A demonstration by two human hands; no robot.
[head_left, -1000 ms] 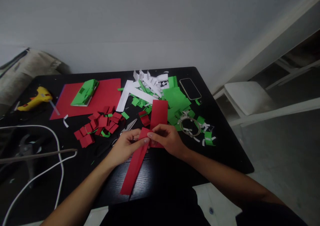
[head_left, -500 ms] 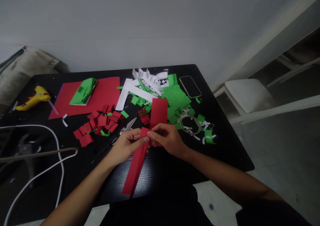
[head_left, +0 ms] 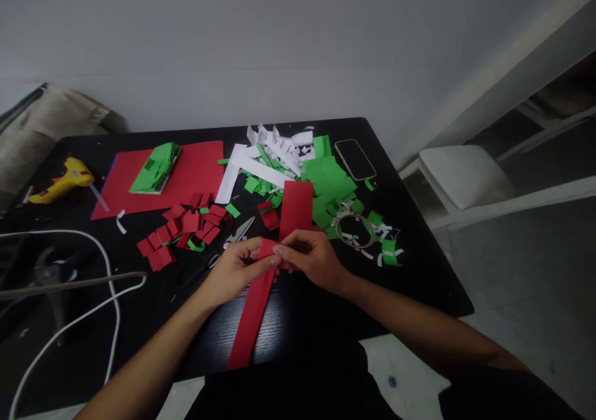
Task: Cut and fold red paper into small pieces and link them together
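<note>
A long red paper strip (head_left: 251, 321) slants down toward the table's near edge, its upper end pinched between both hands. My left hand (head_left: 237, 268) grips that end from the left, thumb on top. From the right, my right hand (head_left: 311, 259) presses its thumb on the same end, close to the left thumb. Beyond the fingers, a wider red paper strip (head_left: 297, 206) lies on the table, partly covered by my right hand. Scissors (head_left: 241, 232) rest just past my left hand, their handles partly hidden.
Cut red pieces (head_left: 186, 224) lie left of centre. White scraps (head_left: 279, 144) and green paper (head_left: 328, 181) are heaped at the back, near a phone (head_left: 355, 159) and a ring (head_left: 354, 231). A yellow glue gun (head_left: 65, 181) and white cable (head_left: 114, 296) are at left.
The red strip's lower part has turned, now showing one broad face instead of a layered, folded edge. Both hands stay almost in place, thumbs still on its upper end.
</note>
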